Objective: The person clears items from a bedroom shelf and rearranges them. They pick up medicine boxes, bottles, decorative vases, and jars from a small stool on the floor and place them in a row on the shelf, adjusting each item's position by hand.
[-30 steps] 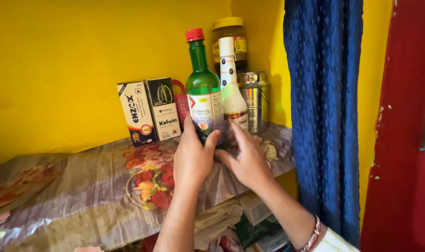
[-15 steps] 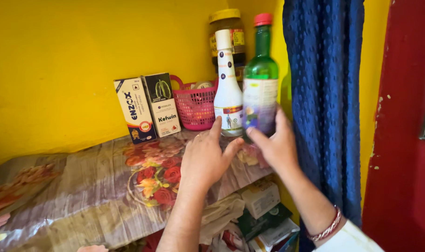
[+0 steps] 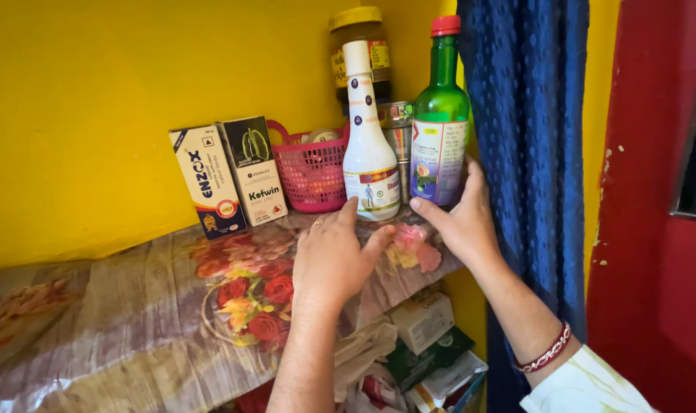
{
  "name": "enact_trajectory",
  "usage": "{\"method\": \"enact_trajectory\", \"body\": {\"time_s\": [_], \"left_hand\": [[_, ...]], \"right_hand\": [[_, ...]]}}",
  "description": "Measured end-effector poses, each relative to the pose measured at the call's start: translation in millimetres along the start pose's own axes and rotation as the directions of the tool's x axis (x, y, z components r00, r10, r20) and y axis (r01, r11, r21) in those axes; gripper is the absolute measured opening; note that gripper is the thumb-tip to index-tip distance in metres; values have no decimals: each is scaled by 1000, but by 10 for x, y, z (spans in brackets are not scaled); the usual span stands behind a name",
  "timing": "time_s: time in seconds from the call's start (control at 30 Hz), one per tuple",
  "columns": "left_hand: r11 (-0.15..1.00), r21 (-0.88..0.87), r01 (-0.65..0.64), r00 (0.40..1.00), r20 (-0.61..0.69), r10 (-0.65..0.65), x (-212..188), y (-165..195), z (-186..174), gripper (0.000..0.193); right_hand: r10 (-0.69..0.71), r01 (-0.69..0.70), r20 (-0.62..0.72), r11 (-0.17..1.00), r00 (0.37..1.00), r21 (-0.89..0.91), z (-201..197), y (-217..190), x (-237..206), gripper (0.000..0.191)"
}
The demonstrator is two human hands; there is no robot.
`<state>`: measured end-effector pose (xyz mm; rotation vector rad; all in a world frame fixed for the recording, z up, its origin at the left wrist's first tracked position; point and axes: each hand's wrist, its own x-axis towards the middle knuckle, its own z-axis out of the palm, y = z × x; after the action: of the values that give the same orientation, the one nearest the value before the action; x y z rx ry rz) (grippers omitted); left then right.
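Note:
My right hand [image 3: 461,217] grips the lower part of a green glass bottle [image 3: 440,115] with a red cap, standing at the right end of the shelf beside the blue curtain. My left hand [image 3: 335,258] is held with fingers apart just in front of a white plastic bottle [image 3: 369,149], its fingertips at the bottle's base. Whether it touches the bottle is unclear. Both bottles are upright and side by side.
The shelf [image 3: 134,321] carries a floral cover. Two medicine boxes [image 3: 229,176] lean on the yellow wall, next to a pink basket [image 3: 313,172]. A jar [image 3: 359,53] and a metal tin [image 3: 397,130] stand behind the bottles. A blue curtain [image 3: 524,153] hangs right. Packets [image 3: 420,344] lie below.
The green bottle was carried from the left of the white bottle to its right and now sits lower on the shelf. My left hand dropped to the white bottle's base.

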<state>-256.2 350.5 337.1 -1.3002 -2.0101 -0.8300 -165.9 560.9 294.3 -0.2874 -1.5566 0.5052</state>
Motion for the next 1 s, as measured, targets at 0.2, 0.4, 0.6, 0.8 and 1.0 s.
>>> {"method": "enact_trajectory", "body": {"time_s": [0.2,0.4,0.6,0.8,1.0], "left_hand": [[1000,2,-4,1000,4,4,-6,-3,11,80],[1000,18,12,1000,25,-13,-3,21,6,81],[999,28,29,998,56,-31,7,38,-9,80],[993,-96,63,998,6,-62,19,74,-60,84],[937,-332,110,982,-108,-153,6,16,-103,93]], "right_hand": [[38,-43,-49,994,998,-99,54,-89,-10,97],[-83,54,-83,950,993,-309,142,132,17,93],[-40,39,-6,990,999,-136,23,102,58,96],[-62,60,-65,998,996,-32,-80,-421,-242,88],[-204,180,136,969,969,169,320,-818,-374,89]]}}
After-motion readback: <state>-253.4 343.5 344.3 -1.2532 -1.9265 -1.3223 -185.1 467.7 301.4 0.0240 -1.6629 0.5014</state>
